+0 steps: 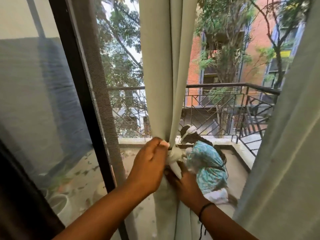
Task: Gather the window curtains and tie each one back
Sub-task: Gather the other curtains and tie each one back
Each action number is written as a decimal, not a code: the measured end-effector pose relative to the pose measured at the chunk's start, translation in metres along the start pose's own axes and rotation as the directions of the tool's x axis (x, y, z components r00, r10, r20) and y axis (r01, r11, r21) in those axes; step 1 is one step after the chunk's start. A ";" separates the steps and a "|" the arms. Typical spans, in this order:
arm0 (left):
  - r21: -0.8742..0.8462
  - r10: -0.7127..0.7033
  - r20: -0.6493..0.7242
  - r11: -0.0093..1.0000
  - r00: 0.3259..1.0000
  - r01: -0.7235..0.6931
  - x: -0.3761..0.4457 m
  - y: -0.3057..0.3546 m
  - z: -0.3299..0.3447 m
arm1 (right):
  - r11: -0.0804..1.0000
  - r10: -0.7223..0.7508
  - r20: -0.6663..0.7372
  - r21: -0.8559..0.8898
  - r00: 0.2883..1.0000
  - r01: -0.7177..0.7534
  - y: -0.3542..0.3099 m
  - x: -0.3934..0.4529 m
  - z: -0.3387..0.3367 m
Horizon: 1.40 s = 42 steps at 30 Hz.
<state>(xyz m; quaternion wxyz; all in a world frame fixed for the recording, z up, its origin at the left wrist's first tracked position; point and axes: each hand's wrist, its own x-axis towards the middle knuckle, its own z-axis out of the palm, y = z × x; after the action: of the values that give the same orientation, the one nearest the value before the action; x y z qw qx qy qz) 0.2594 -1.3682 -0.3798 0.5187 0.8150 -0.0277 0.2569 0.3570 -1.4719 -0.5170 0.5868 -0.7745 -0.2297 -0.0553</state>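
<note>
A pale green curtain (162, 70) hangs in the middle of the window, gathered into a narrow waist by a white tie-back (174, 155). My left hand (149, 167) grips one end of the tie at the left of the gathered waist, fingers curled round it. My right hand (185, 184) sits just below and to the right, holding the hanging tail of the tie against the curtain; its fingers are partly hidden behind the fabric. A second pale green curtain (284, 135) hangs loose along the right edge.
A dark window frame (81, 94) with a mesh screen stands at the left. In the glass a reflection of a person in a blue patterned top (206, 163) shows. Outside are a balcony railing (230, 101), trees and a brick building.
</note>
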 end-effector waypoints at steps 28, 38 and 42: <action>-0.827 -0.080 0.202 0.520 0.976 0.214 -0.025 0.018 -0.162 | 0.729 -0.283 -0.191 -0.680 0.940 0.082 -0.012 0.038 0.043; -0.851 -0.065 0.173 0.493 0.983 0.183 0.024 -0.015 -0.165 | 0.863 -0.003 -0.070 -0.504 0.998 -0.033 -0.021 0.019 0.082; -0.689 -0.252 0.216 0.645 0.943 0.330 0.067 -0.039 -0.121 | 0.924 0.339 0.311 -0.286 0.888 -0.253 -0.033 -0.013 0.087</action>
<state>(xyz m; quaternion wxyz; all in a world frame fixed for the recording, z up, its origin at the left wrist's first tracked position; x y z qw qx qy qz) 0.2828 -1.2311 -0.3422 0.8270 0.5533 -0.0203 0.0976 0.3150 -1.3877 -0.5189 0.4402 -0.8622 -0.2017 0.1491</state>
